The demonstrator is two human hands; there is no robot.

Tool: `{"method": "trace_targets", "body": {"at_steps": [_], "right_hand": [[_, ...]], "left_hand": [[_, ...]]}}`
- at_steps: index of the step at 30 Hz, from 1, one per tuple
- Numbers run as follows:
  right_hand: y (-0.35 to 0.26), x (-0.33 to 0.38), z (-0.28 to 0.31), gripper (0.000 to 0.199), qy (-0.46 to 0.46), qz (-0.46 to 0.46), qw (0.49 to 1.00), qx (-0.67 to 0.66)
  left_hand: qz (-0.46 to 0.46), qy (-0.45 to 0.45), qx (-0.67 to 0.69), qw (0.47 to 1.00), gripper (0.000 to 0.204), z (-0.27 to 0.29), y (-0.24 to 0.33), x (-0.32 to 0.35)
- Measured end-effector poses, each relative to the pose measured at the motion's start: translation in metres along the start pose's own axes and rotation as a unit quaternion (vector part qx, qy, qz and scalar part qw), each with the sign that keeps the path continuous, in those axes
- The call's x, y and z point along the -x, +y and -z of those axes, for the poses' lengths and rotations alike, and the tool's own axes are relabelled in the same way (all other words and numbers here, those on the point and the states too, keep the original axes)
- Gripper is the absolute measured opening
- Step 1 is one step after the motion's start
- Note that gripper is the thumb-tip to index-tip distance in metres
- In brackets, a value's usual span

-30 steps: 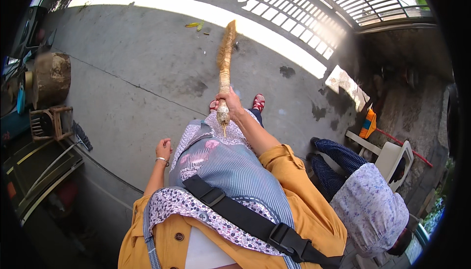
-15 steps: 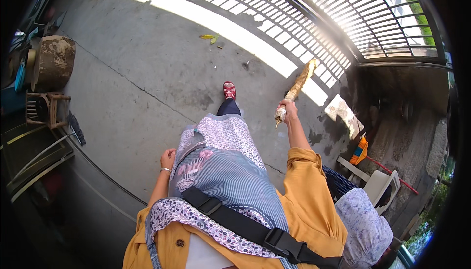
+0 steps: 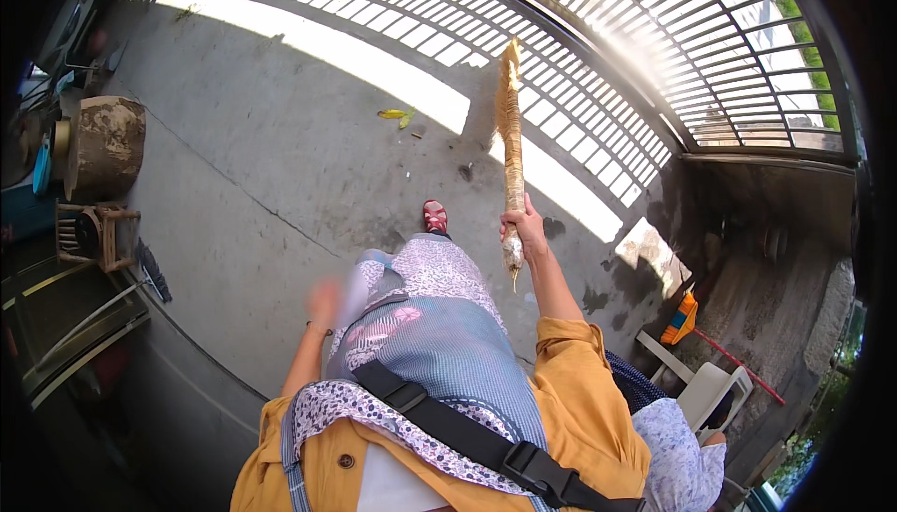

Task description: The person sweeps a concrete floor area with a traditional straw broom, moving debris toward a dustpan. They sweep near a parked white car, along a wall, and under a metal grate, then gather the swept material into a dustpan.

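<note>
A bound straw brush (image 3: 514, 152) points away from its holder, fingers of the right hand (image 3: 530, 229) wrapped around its handle just above the pale butt. That hand hides part of the handle; beyond the grip, the bristles blend into the sunlit floor (image 3: 243, 120). Well left of the grip, the left hand (image 3: 325, 303) is a blur near the patterned apron (image 3: 439, 325) (from here I cannot tell whether its fingers are spread or pressed together). One red shoe (image 3: 434, 217) shows between the hands. Beyond and left of the grip lie yellow leaves (image 3: 397, 115); beyond and right stands a barred gate (image 3: 747, 68). Nearer and right, a mustard sleeve (image 3: 579, 362) partly blocks a co-worker, whose floral top (image 3: 680, 456) the lower edge cuts off beside a white chair (image 3: 707, 391).
</note>
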State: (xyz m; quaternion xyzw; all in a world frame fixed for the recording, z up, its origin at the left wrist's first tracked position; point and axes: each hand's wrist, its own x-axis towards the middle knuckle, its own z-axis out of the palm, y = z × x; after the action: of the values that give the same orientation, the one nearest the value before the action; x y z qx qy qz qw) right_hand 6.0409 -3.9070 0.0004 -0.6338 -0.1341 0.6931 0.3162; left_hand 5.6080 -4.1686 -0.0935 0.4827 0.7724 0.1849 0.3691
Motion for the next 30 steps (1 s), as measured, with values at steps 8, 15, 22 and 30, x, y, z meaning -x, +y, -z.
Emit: {"method": "trace_targets", "body": {"at_steps": [8,15,22,30], "right_hand": [[-0.08,-0.189,-0.023,0.065,0.135,-0.02,0.99,0.039],[-0.058,-0.176,-0.18,0.075,-0.057,-0.034,0.99,0.121],[-0.074,-0.131,-0.168,0.091,-0.188,-0.041,0.979,0.072],[0.037,-0.02,-0.208,0.073,0.012,-0.034,0.998,0.061]], "left_hand": [[0.058,0.015,0.004,0.998,0.021,-0.004,0.006,0.022],[0.229,0.082,0.033,0.969,0.033,0.014,0.003,0.09],[0.137,0.042,-0.002,0.99,0.017,0.05,-0.071,0.037],[0.09,0.039,0.008,0.995,0.016,0.107,-0.151,-0.011]]}}
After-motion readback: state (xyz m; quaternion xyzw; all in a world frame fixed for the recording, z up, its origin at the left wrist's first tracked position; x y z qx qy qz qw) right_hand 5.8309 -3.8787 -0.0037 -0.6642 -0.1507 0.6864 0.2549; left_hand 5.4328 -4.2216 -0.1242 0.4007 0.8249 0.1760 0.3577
